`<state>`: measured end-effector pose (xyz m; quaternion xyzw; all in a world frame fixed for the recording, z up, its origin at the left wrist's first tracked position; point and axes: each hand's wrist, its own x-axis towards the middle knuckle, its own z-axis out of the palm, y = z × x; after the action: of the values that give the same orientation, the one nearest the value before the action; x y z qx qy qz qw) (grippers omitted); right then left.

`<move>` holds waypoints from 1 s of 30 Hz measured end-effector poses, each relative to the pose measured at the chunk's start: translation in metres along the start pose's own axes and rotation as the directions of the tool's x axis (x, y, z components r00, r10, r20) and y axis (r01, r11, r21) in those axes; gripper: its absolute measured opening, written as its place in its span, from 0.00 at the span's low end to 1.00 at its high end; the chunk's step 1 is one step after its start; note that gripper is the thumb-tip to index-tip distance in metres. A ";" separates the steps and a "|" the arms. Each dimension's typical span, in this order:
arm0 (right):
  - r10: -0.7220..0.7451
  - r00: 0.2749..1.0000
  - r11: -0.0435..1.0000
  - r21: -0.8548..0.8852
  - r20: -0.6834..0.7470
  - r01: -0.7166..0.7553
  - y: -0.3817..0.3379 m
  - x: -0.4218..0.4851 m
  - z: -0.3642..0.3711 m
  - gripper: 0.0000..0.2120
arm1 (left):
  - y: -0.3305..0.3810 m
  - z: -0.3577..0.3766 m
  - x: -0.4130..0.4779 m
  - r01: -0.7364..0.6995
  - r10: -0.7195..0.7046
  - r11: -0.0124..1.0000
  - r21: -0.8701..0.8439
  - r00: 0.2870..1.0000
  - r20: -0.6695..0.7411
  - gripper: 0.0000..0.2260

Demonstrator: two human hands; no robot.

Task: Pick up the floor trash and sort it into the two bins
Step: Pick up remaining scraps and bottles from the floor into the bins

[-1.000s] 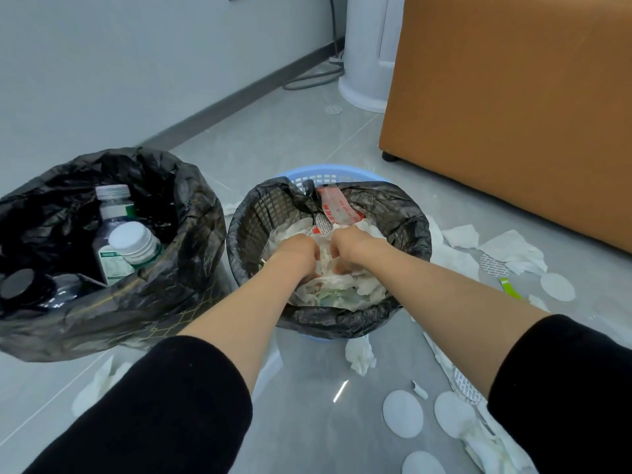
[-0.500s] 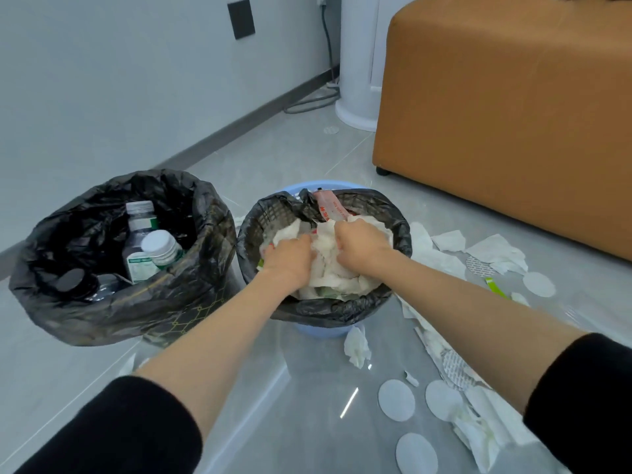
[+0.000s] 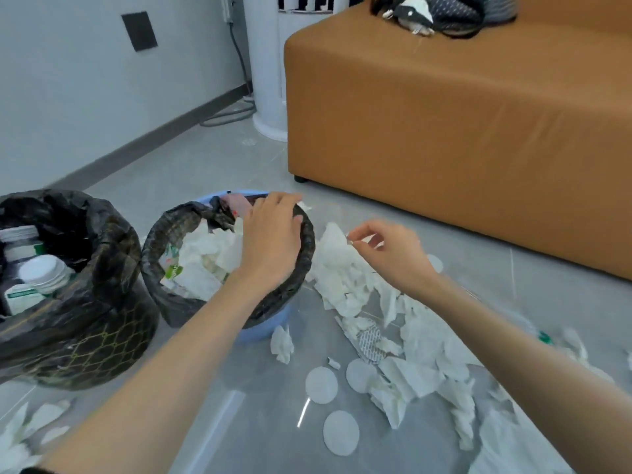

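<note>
At the far left a bin lined with a black bag (image 3: 102, 302) is standing on the floor (image 3: 191, 165), holding white-capped bottles (image 3: 41, 273). Just beside it a blue bin (image 3: 263, 331), also lined in black, is sitting heaped with crumpled tissues (image 3: 205, 254). The left hand (image 3: 270, 241) is hovering palm down over this bin's right side, its fingers loosely spread toward the far rim and gripping nothing. Further right, the right hand (image 3: 393, 251) is hanging above the floor with its fingers gently curled and forefinger and thumb almost meeting; I cannot tell if it is pinching a scrap. Beneath and beyond it, torn tissue litter (image 3: 345, 278), round white pads (image 3: 321, 384) and a foil blister sheet (image 3: 371, 343) are lying scattered on the floor. An orange sofa (image 3: 444, 131) is standing behind.
</note>
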<state>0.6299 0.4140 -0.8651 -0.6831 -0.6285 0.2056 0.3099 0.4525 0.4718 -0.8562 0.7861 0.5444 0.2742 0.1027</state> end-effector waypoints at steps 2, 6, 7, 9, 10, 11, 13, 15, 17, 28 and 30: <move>0.119 0.993 0.993 -0.015 -0.001 -0.119 0.034 -0.017 -0.008 0.07 | 0.018 0.017 -0.005 -0.042 0.044 0.995 -0.091 0.999 0.019 0.16; 0.376 0.924 0.920 -0.148 0.065 -0.364 0.114 -0.057 -0.014 0.09 | 0.042 0.064 -0.028 -0.094 0.138 0.971 -0.221 0.972 0.191 0.17; 0.441 0.891 0.888 -0.201 0.111 -0.414 0.131 -0.068 -0.014 0.12 | 0.043 0.077 -0.035 -0.107 0.166 0.968 -0.227 0.952 0.257 0.17; 0.562 0.803 0.811 -0.322 0.199 -0.488 0.163 -0.091 -0.012 0.19 | 0.041 0.107 -0.048 -0.085 0.171 0.970 -0.227 0.904 0.393 0.18; 0.596 0.768 0.791 -0.337 0.234 -0.511 0.172 -0.100 -0.008 0.22 | 0.035 0.118 -0.054 -0.053 0.147 0.975 -0.216 0.881 0.450 0.19; 0.608 0.750 0.788 -0.314 0.260 -0.530 0.179 -0.107 -0.004 0.25 | 0.029 0.129 -0.061 -0.019 0.119 0.980 -0.200 0.858 0.500 0.20; 0.597 0.741 0.802 -0.202 0.307 -0.563 0.187 -0.121 0.005 0.29 | 0.022 0.148 -0.076 0.036 0.056 0.989 -0.145 0.809 0.585 0.22; 0.573 0.745 0.818 -0.179 0.341 -0.547 0.190 -0.131 0.021 0.33 | 0.017 0.158 -0.094 0.078 -0.012 0.994 -0.073 0.759 0.651 0.24; 0.580 0.745 0.813 -0.295 0.329 -0.502 0.189 -0.137 0.039 0.37 | 0.013 0.165 -0.110 0.086 -0.081 0.996 0.028 0.710 0.700 0.27; 0.440 0.884 0.868 -0.330 0.160 -0.372 0.174 -0.144 0.072 0.11 | -0.026 0.163 -0.153 0.194 -0.429 0.900 0.390 0.546 0.720 0.56; 0.470 0.873 0.863 -0.277 0.130 -0.423 0.172 -0.141 0.068 0.09 | -0.027 0.164 -0.157 0.211 -0.413 0.908 0.361 0.590 0.694 0.55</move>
<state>0.6923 0.2826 -1.0468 -0.8195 -0.4996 0.2597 0.1066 0.4795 0.3619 -1.0546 0.7250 0.6100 -0.1696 0.2709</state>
